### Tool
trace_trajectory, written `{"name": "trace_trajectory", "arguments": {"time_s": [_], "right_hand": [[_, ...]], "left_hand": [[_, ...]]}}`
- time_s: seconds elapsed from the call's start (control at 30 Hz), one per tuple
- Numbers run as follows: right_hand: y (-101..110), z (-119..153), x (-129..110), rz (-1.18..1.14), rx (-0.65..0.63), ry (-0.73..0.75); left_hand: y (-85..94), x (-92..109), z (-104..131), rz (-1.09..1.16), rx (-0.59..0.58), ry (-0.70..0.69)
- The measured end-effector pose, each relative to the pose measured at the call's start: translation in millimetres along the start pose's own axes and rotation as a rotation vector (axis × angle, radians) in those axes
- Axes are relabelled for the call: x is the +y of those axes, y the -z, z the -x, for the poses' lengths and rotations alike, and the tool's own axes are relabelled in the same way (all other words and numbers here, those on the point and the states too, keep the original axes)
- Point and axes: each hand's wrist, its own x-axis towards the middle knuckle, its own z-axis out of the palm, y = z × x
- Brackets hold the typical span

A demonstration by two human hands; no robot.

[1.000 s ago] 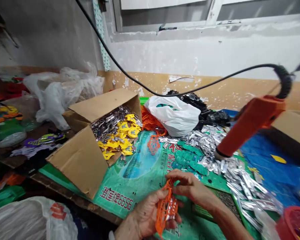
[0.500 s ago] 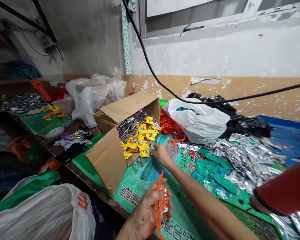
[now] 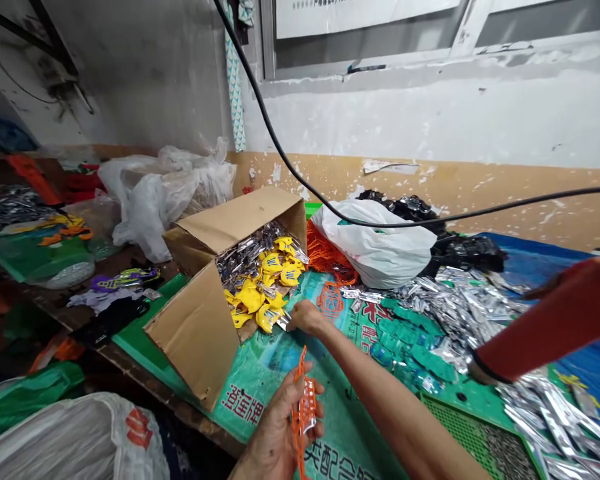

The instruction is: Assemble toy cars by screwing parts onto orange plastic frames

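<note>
My left hand (image 3: 283,427) is closed around an orange plastic piece (image 3: 305,410) with slots and a shiny metal part on it, low in the middle of the view. My right hand (image 3: 307,317) reaches to the mouth of an open cardboard box (image 3: 195,327). Its fingers are closed at the end of a small metal piece (image 3: 283,321), beside the yellow pieces (image 3: 265,293). Inside the box these yellow pieces lie with many silvery metal parts (image 3: 245,252). Under both hands spreads a green printed sheet (image 3: 345,407).
A white bag (image 3: 390,247) and orange netting (image 3: 325,257) stand behind my right hand. Metal strips (image 3: 460,310), green pieces (image 3: 410,340) and a green tray (image 3: 460,427) lie to the right, where another person's red sleeve (image 3: 545,320) reaches in. A black cable (image 3: 280,147) hangs across.
The view has shifted to the right. My right hand has moved slightly down along the box's mouth, now with a metal piece at its fingertips. The person's sleeve has moved over the metal strips.
</note>
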Motion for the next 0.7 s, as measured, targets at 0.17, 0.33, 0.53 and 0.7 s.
{"name": "trace_trajectory", "arguments": {"time_s": [0.17, 0.33, 0.53, 0.7], "right_hand": [[3.2, 21.3, 15.0, -0.163, -0.112, -0.075], [21.3, 49.9, 32.2, -0.356, -0.129, -0.103], [44.7, 106.3, 54.6, -0.696, -0.118, -0.09], [52.1, 151.6, 61.8, -0.965, -0.066, -0.068]], "left_hand": [[-7.4, -5.9, -4.0, 0.022, 0.008, 0.034], [-18.7, -4.4, -5.0, 0.035, 0.065, 0.016], [-24.6, -3.6, -11.7, 0.063, 0.158, -0.09], [-29.3, -6.6, -19.9, 0.093, 0.025, -0.222]]}}
